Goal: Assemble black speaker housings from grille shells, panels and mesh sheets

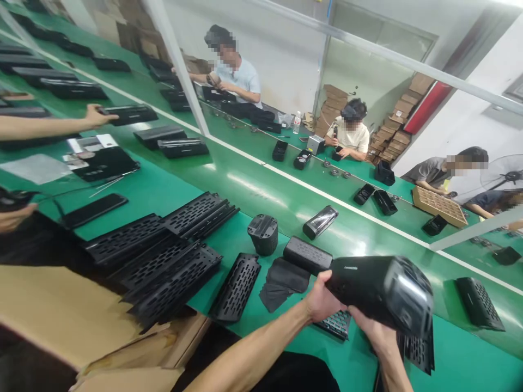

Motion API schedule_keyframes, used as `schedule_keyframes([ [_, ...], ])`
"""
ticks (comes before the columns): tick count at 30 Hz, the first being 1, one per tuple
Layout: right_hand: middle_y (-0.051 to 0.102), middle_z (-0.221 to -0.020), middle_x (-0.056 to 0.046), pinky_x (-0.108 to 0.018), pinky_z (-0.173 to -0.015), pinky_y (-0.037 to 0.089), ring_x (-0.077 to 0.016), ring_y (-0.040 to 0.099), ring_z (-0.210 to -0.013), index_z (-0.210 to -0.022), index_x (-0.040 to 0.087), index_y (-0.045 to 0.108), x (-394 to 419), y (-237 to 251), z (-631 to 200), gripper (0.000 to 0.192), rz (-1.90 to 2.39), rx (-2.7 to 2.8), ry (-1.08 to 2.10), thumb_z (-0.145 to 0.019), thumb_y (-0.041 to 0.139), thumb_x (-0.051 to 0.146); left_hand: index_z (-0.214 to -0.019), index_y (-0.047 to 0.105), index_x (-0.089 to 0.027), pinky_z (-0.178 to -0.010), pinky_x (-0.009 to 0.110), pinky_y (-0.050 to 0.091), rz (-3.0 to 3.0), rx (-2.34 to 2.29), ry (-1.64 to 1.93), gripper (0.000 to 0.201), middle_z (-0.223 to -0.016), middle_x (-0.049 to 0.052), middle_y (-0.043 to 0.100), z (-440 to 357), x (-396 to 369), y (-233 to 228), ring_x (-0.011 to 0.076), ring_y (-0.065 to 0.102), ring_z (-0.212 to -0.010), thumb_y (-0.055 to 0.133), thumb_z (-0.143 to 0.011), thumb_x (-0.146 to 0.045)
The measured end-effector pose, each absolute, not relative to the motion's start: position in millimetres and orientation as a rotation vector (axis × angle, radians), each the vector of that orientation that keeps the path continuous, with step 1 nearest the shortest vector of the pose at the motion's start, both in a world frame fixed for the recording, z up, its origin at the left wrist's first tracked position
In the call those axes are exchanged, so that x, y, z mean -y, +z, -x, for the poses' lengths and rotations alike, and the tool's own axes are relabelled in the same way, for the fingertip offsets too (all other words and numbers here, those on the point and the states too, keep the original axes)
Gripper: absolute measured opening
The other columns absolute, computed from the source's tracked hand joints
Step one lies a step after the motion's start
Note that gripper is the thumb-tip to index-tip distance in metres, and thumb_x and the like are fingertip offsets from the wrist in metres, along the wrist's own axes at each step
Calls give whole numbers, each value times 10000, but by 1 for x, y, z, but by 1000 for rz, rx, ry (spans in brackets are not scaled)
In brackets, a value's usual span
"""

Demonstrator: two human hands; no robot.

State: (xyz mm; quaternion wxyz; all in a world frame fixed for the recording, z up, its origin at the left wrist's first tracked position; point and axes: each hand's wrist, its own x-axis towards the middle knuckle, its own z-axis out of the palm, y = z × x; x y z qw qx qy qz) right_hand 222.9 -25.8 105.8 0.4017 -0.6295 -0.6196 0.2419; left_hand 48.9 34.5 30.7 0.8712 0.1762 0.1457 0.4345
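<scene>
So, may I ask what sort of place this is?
Probably a factory assembly line: many similar black casings lie on long green work surfaces, several co-workers are busy along the far side, and cardboard boxes are stacked behind.

Above the tabletop (461,354), the person's left hand (322,299) and right hand (373,326) have a casing (363,280) between them, with 1 panel (335,325) lying below. Just left of that casing are cloths (284,280); behind those rests a shell (307,254), with a canister (263,234) standing to its left. Left of the cloths I see 1 other panel (237,286), then a panel pile (171,261), a carton (139,354) in front of it. Farther right lies a housing (480,303). Beyond runs the belt (245,190), with co-workers (242,81) along its far side.
</scene>
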Motion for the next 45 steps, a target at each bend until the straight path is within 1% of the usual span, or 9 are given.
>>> schedule_keyframes([
  [5,578,-1429,-141,-594,-1049,484,-406,588,-1270,-1614,319,393,10,119,-231,976,1613,1937,295,-714,766,267,-1555,449,-275,-1085,518,478,-743,-679,1077,944,-1662,165,370,-15,-40,42,388,476,-1407,823,-749,-594],
  [8,629,-1334,-147,-638,-1033,457,-436,593,-1223,-1522,337,559,5,126,-238,912,1621,2230,177,-648,754,165,-1550,465,-256,-1206,513,361,-1102,-711,1008,1092,-1609,148,433,-2,-46,59,412,434,-1437,953,-602,-493],
  [13,500,-1578,-115,-684,-1215,258,-440,392,-1487,-1618,346,400,13,115,-259,971,1621,2048,410,-764,854,424,-1502,472,-233,-1088,469,465,-1086,-806,997,972,-1352,119,609,4,-39,56,362,583,-1230,893,-665,-491],
  [15,388,-1671,-124,-661,-1208,296,-434,338,-1534,-1651,326,307,21,105,-270,1038,1661,1811,628,-787,819,587,-1479,477,-222,-1035,444,490,-1051,-801,1019,949,-1258,103,646,10,-36,51,341,609,-1152,881,-669,-507],
  [18,374,-1679,-138,-571,-1126,439,-412,424,-1489,-1655,324,248,33,93,-278,1101,1627,1561,957,-770,793,684,-1456,486,-209,-1049,434,473,-1016,-794,1014,915,-1265,106,648,18,-37,48,342,601,-1164,860,-688,-535],
  [25,536,-1489,-127,-504,-1108,453,-378,532,-1359,-1356,268,559,52,82,-267,763,1572,1412,937,-731,859,587,-1505,419,-221,-1040,416,478,-1113,-721,846,999,-1378,128,590,28,-40,58,355,585,-1214,885,-675,-525],
  [32,552,-1439,-117,-494,-1117,429,-377,479,-1390,-1277,257,597,63,60,-259,713,1568,1266,981,-699,890,554,-1433,521,-205,-1032,422,470,-1082,-883,882,901,-1226,89,663,22,-30,46,354,591,-1154,848,-654,-519],
  [40,699,-1259,-79,-413,-852,562,-311,705,-1047,-1283,297,616,75,44,-254,746,1615,545,1564,-683,876,657,-1428,590,-207,-1158,475,359,-1024,-961,589,786,-1347,126,673,29,-38,29,378,533,-1344,780,-777,-604],
  [45,696,-1340,-70,-458,-951,555,-309,724,-1072,-1330,322,622,97,31,-239,754,1537,376,1466,-683,906,584,-1349,645,-151,-1071,471,440,-771,-1002,656,790,-1153,135,754,19,-18,5,358,628,-1208,816,-715,-589],
])
